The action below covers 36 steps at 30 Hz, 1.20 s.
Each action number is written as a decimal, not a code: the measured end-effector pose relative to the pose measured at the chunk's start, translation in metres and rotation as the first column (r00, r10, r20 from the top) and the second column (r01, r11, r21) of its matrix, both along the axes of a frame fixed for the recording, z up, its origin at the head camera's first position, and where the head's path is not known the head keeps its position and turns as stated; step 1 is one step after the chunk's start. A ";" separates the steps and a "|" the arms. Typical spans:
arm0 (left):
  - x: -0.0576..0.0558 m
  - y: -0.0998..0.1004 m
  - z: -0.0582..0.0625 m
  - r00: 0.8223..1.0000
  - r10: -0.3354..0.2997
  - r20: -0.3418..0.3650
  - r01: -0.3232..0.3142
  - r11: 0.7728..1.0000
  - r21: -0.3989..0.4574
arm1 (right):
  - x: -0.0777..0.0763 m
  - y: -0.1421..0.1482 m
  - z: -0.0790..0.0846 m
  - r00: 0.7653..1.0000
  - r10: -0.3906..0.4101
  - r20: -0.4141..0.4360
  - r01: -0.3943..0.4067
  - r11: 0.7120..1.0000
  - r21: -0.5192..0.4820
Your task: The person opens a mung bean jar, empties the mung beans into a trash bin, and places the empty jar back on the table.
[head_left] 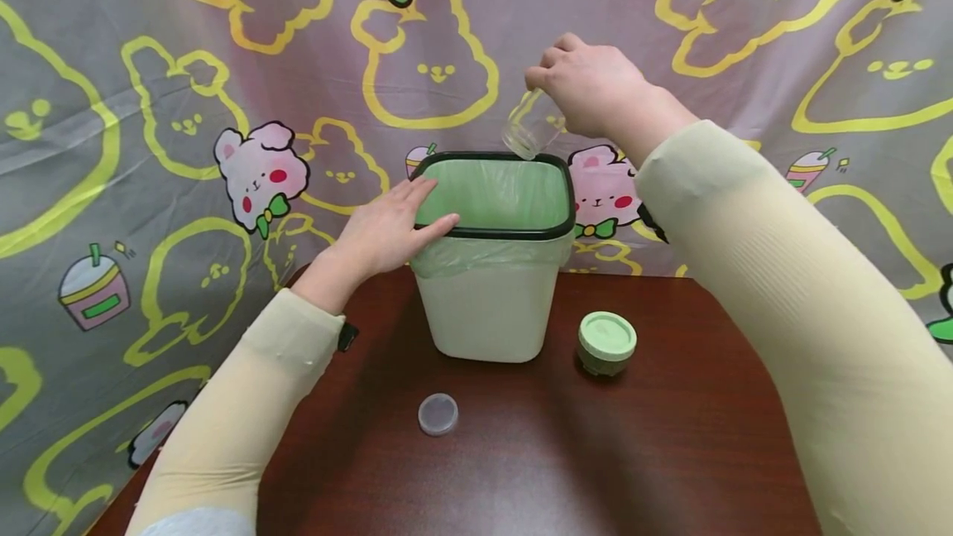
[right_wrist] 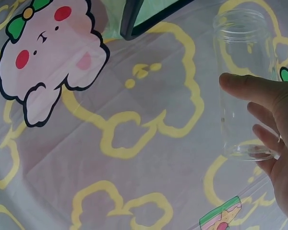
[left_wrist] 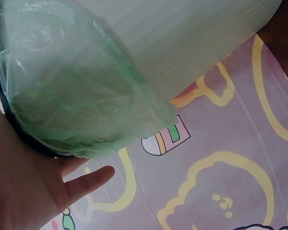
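Note:
My right hand (head_left: 596,85) grips a clear glass jar (head_left: 532,124), held tilted with its open mouth down, above the far right part of a white trash bin (head_left: 487,313). In the right wrist view the thumb and fingers wrap the jar (right_wrist: 237,124), which looks see-through with nothing visible inside. A green plastic liner (head_left: 495,189) covers the bin's inside and folds over its black rim (head_left: 514,233). At the rim's left side rests my left hand (head_left: 380,230), fingers straight. The left wrist view shows the liner's folded edge (left_wrist: 86,105) beside that hand.
On the brown table (head_left: 521,453) a translucent round lid (head_left: 438,414) lies in front of the bin. A small container with a light green lid (head_left: 606,333) stands right of the bin. Behind everything hangs a cartoon-patterned grey cloth (head_left: 432,40), which also covers the left side.

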<state>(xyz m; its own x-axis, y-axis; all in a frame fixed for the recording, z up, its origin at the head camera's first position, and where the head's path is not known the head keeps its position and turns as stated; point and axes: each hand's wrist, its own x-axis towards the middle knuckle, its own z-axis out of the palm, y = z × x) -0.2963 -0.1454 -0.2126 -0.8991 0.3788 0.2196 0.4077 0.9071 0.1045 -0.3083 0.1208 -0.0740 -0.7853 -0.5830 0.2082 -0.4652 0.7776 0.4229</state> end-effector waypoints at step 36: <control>0.002 0.000 0.001 1.000 0.004 0.020 -0.005 1.000 0.015 | 0.006 0.044 -0.033 0.992 0.013 0.129 0.072 0.770 -0.634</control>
